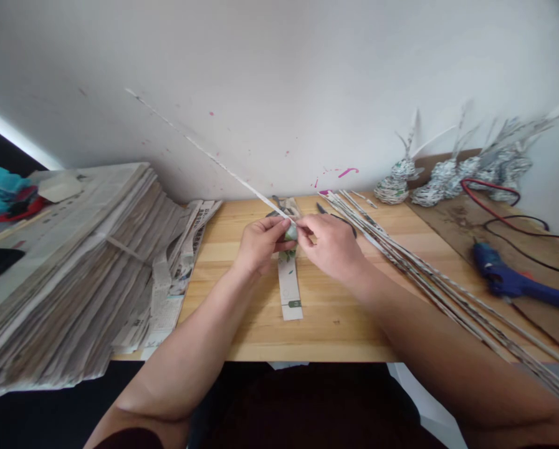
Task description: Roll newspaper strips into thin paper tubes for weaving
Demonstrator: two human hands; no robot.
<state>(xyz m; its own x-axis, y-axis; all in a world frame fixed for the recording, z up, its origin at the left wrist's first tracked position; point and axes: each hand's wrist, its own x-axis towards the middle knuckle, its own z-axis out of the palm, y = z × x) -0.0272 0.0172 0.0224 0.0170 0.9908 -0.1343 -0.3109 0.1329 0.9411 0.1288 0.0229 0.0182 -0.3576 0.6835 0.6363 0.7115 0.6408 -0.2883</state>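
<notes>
Above the middle of the wooden table, my left hand [259, 244] is closed with thumb and fingers on a long, thin rolled paper stick [214, 161], which slants up and away to the left. My right hand [333, 244] pinches at the near end of the same stick, close against the left fingertips. A small pale green piece [291, 233] shows between the hands; its kind is unclear. Beneath them lies a flat printed paper strip [289, 290], its far part covered by the hands. A dark object [344, 219], partly hidden, lies behind my right hand.
A tall newspaper stack [106, 268] stands left, with cut newspaper strips [169, 293] beside it. Several rolled paper sticks [414, 265] lie on the right. A blue glue gun [517, 284] and woven paper figures [396, 181] rest on cardboard [440, 218], near red and black cables.
</notes>
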